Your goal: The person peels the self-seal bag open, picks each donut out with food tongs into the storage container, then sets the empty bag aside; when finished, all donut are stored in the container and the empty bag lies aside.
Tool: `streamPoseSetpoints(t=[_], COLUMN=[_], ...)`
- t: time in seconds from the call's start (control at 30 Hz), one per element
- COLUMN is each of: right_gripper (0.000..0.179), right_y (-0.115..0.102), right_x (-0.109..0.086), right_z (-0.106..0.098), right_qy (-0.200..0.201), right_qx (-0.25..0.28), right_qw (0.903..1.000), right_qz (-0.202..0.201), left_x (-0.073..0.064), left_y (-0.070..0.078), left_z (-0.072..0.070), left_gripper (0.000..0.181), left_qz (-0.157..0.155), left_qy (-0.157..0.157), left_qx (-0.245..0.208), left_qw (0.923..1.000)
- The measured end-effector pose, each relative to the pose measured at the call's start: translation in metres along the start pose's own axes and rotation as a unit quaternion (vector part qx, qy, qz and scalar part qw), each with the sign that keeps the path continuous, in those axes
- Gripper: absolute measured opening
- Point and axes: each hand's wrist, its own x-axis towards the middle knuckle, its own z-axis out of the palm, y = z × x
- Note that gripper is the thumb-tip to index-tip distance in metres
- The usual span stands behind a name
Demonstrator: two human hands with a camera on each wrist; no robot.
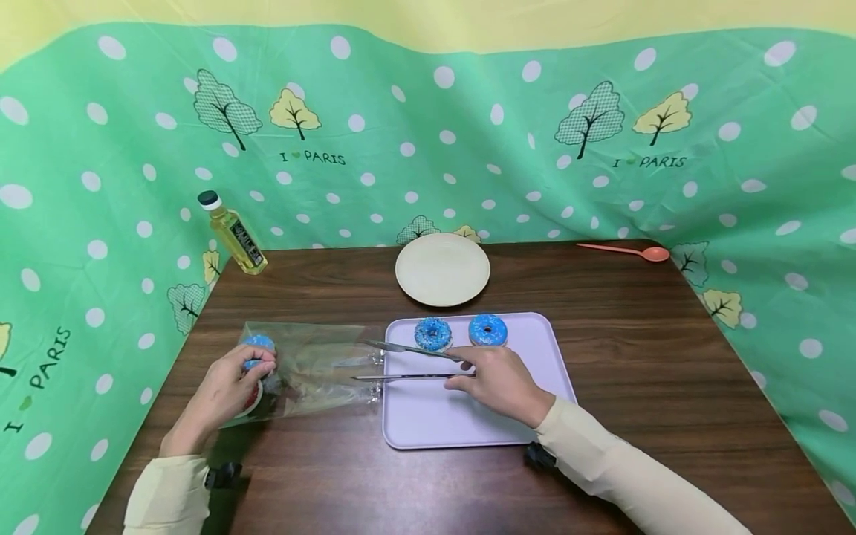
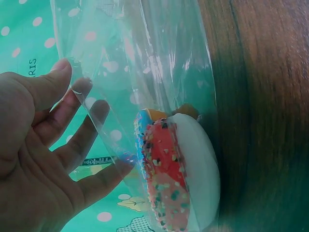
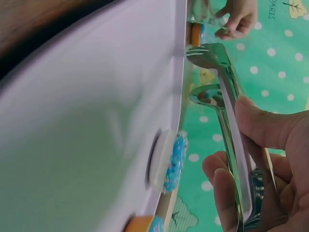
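Observation:
My left hand (image 1: 227, 383) pinches the film of a clear plastic bag (image 1: 321, 364) between thumb and index finger, its other fingers spread against the film. Inside the bag are a blue doughnut (image 1: 259, 343) and a red-pink doughnut with sprinkles and a white base (image 2: 166, 179), partly hidden by the hand in the head view. My right hand (image 1: 501, 383) grips metal tongs (image 3: 229, 121), one tip pronged and the other spoon-shaped. The tongs point left with their arms apart, nothing between the tips. Two blue-iced doughnuts (image 1: 433, 334) lie on the lavender tray (image 1: 441, 427), beyond the tongs.
A round cream plate (image 1: 443, 269) sits behind the tray. At the back left stands a bottle of yellow liquid (image 1: 234, 234) with a dark cap. A coral spoon (image 1: 654, 254) lies at the back right. Green dotted cloth (image 1: 428, 148) surrounds the dark wooden table (image 1: 642, 349).

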Motion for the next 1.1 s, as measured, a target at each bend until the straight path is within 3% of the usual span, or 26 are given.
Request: streamPoseSetpoints(t=[0.3, 0.63, 0.93, 1.1], right_gripper=[0.041, 0.044, 0.047, 0.047], right_y=[-0.016, -0.036, -0.052, -0.059], right_x=[0.021, 0.045, 0.062, 0.07], right_z=[0.015, 0.039, 0.057, 0.066], right_qy=[-0.013, -0.053, -0.082, -0.097], right_qx=[0.017, 0.056, 0.037, 0.043], right_qw=[0.9989, 0.9961, 0.9909, 0.989], right_qz=[-0.042, -0.043, -0.1, -0.104], left_x=[0.0, 0.001, 0.0, 0.0], left_y=[-0.002, -0.002, -0.002, -0.002], left_z=[0.001, 0.003, 0.002, 0.001], left_gripper=[0.008, 0.009, 0.01, 0.01], left_qz=[0.005, 0.007, 0.006, 0.001], left_qy=[0.005, 0.008, 0.006, 0.002], left_qx=[0.003, -0.003, -0.009, -0.01], left_qw=[1.0, 0.9999, 0.9999, 0.9999])
